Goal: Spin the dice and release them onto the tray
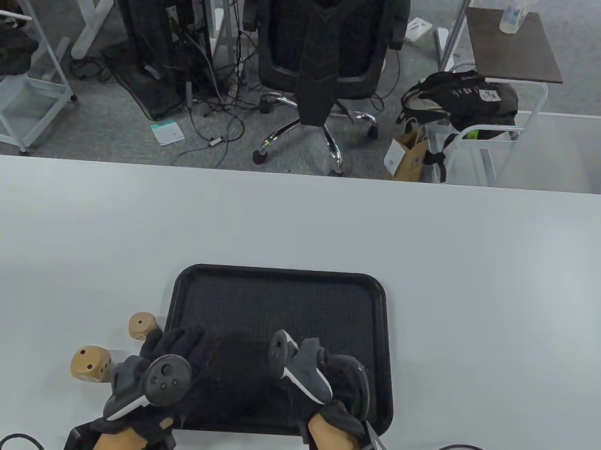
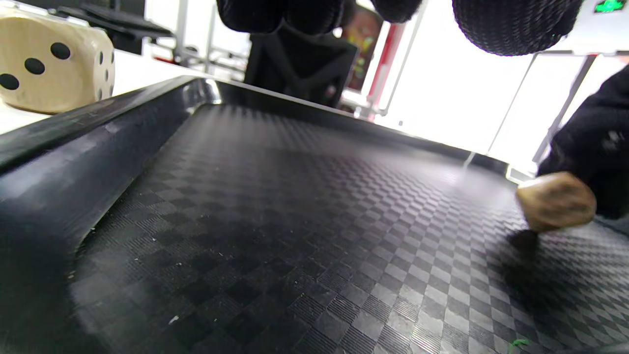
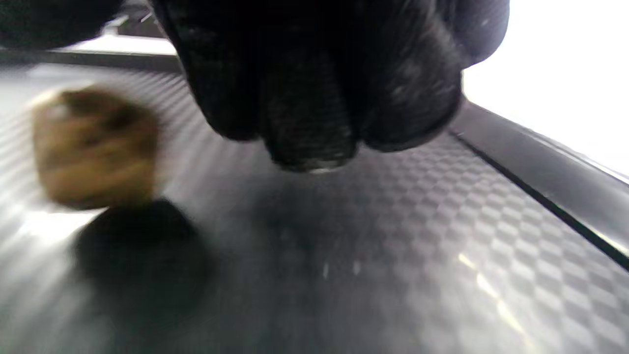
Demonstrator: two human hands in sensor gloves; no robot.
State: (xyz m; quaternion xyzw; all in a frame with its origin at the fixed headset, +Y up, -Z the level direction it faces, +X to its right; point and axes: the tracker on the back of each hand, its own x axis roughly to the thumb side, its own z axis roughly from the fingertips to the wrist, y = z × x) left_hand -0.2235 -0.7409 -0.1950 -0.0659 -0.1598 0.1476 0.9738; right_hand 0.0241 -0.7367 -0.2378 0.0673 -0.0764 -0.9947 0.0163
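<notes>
A black tray (image 1: 286, 272) with a checkered floor lies near the table's front edge. Both gloved hands hover over its near half. A wooden die (image 3: 93, 147), blurred with motion, is just above its own shadow on the tray floor, left of my right hand (image 3: 314, 98) and apart from it. The right hand's fingers are bunched and curled with nothing in them. The same die (image 2: 555, 201) shows at the right of the left wrist view. My left hand (image 1: 180, 343) hangs relaxed over the tray's left rim and holds nothing. In the table view the hands hide this die.
Two more wooden dice (image 1: 142, 325) (image 1: 91, 364) sit on the white table just left of the tray; one die (image 2: 54, 64) shows three pips beyond the rim. Cables trail off both wrists at the near edge. An office chair (image 1: 321, 53) stands beyond the table.
</notes>
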